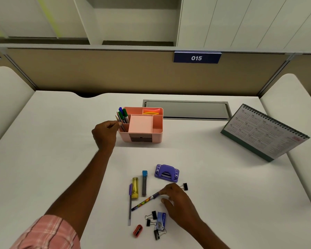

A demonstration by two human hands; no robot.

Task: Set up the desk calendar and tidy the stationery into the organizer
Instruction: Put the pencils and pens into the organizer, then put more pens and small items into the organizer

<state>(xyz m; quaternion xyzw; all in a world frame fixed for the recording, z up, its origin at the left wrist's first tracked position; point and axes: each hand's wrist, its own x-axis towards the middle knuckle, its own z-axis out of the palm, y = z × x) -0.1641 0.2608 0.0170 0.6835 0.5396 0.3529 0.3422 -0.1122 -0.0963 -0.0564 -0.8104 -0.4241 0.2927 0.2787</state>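
Bright, even overhead light, soft shadows, slight blur, wide-angle edge bending.

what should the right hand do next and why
Probably lift the patterned pen that the right hand pinches and carry it to the left slot of the pink organizer: markers already stand there, and the left hand holds a pencil at it.

I see a pink plastic organizer [157, 135], a purple hole punch [166, 173], a small red sharpener [137, 230], a pink plaid sleeve [48, 234]
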